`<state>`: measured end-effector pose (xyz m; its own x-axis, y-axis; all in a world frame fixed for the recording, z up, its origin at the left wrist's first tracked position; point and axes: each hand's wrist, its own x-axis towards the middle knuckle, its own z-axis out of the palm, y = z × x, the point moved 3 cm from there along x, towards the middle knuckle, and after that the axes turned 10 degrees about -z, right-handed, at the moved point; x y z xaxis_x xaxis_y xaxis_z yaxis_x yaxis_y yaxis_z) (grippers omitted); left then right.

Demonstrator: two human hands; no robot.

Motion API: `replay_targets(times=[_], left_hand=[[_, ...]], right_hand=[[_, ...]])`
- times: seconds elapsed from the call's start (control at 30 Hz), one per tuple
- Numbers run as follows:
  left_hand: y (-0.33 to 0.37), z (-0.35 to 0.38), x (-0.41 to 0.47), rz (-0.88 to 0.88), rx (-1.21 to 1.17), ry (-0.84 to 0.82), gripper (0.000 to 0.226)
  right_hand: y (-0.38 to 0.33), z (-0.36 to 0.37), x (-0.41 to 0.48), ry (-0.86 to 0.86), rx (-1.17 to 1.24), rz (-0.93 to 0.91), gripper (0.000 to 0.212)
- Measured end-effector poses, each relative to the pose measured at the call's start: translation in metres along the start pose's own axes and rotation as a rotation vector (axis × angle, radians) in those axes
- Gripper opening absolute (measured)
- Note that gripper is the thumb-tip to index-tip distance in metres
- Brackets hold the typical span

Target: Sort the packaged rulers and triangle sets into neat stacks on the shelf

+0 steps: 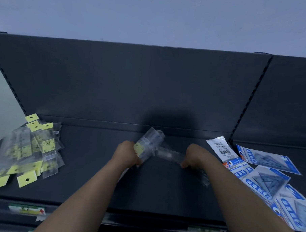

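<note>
On the head view we see our left hand (129, 154) curled round glossy, clear ruler packets (150, 142) with yellow card headers, mid-shelf. Our right hand (192, 157) pinches another limp clear sleeve (169, 154). Flat blue-white triangle sets (265, 178) fan along the matte dark shelf (163, 190) at its right edge.

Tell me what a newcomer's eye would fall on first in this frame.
Centre of the dark shelf, the left hand and right hand grip a blurred bundle of clear ruler packets. A loose pile of yellow-carded ruler packets lies at the left end; blue-and-white triangle sets lie scattered at the right.
</note>
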<state>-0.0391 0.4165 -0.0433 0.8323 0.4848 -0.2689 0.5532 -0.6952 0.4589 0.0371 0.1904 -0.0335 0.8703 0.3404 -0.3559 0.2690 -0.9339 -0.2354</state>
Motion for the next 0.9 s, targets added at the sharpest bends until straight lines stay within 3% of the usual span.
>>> replay_targets(times=[0.13, 0.33, 0.43, 0.53, 0.6, 0.7, 0.8, 0.9], left_hand=[[-0.004, 0.001, 0.001, 0.001, 0.08, -0.02, 0.042], [-0.003, 0.006, -0.003, 0.054, 0.041, -0.002, 0.036], [-0.003, 0.009, -0.002, 0.083, -0.023, -0.012, 0.045], [-0.005, 0.012, 0.001, 0.061, -0.113, -0.054, 0.046], [-0.005, 0.014, 0.002, 0.048, -0.165, -0.03, 0.042], [-0.003, 0.016, 0.001, 0.043, -0.239, -0.026, 0.036], [0.002, 0.023, -0.003, 0.048, -0.344, -0.123, 0.033], [0.005, 0.03, -0.01, 0.063, -0.404, -0.171, 0.031]], right_hand=[[0.005, 0.0, -0.013, 0.095, -0.024, 0.041, 0.049], [-0.003, 0.006, -0.02, 0.148, -0.048, 0.087, 0.046], [-0.007, 0.009, -0.022, 0.106, 0.008, 0.118, 0.041], [-0.007, 0.014, -0.025, 0.007, 0.207, 0.137, 0.023], [-0.007, 0.018, -0.026, 0.075, 0.317, 0.145, 0.017], [-0.011, 0.024, -0.019, 0.258, 0.594, 0.16, 0.024], [-0.02, 0.035, -0.002, 0.28, 0.834, 0.109, 0.01], [-0.038, 0.036, -0.009, 0.232, 0.952, 0.096, 0.017]])
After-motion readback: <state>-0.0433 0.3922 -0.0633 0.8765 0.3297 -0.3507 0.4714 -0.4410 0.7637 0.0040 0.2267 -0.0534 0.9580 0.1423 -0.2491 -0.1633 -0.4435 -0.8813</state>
